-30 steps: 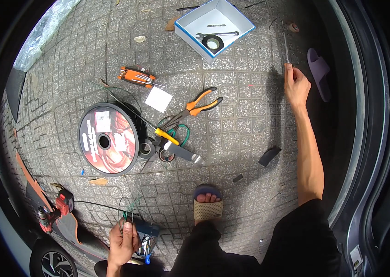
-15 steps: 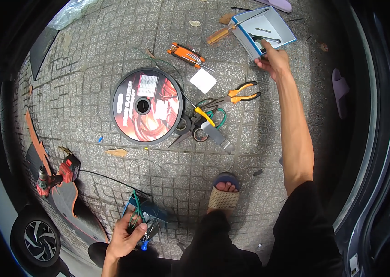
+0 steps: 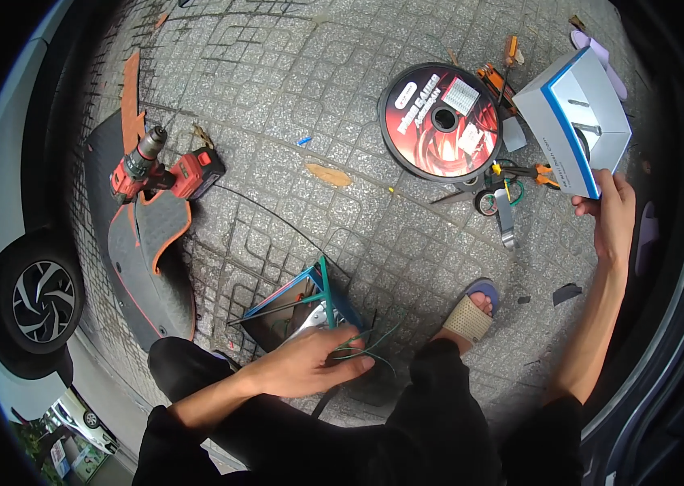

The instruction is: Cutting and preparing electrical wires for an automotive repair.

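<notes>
thin green wires (image 3: 372, 350) are pinched by the left hand (image 3: 318, 360), near, above an open dark box (image 3: 281, 292). at right, the white-and-blue box (image 3: 552, 134) is gripped by its near edge in the right hand (image 3: 613, 215); whether it is lifted cannot be told. so far only wires and box are held; the spool (image 3: 415, 134) and orange-handled pliers (image 3: 547, 176), far right, are left unheld. grey grooved paving (image 3: 334, 97) is flanked by a car wheel (image 3: 38, 296) at left and a dark car sill at right.
</notes>
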Motion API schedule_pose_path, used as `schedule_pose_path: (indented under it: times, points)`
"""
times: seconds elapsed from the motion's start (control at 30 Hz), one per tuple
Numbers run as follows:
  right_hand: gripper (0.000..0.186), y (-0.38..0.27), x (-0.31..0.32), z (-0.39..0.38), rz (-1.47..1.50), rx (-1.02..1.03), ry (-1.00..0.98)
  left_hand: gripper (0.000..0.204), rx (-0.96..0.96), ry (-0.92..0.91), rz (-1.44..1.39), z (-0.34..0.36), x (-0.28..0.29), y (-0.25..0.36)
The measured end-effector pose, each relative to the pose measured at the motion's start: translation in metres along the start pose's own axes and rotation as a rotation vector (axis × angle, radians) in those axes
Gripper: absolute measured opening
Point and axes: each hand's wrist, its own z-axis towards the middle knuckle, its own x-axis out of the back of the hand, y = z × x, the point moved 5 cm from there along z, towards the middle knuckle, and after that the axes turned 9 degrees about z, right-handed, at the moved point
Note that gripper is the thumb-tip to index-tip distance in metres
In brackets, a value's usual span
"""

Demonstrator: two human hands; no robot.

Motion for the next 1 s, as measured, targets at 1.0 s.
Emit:
schedule_pose_path:
  times: [1.0]
  points:
    - [0.024, -0.021, -0.14, 0.005, -0.863, -0.037, 0.149, 0.039, -0.365, -0.137, -1.153, -0.164, 0.132, -0.063]
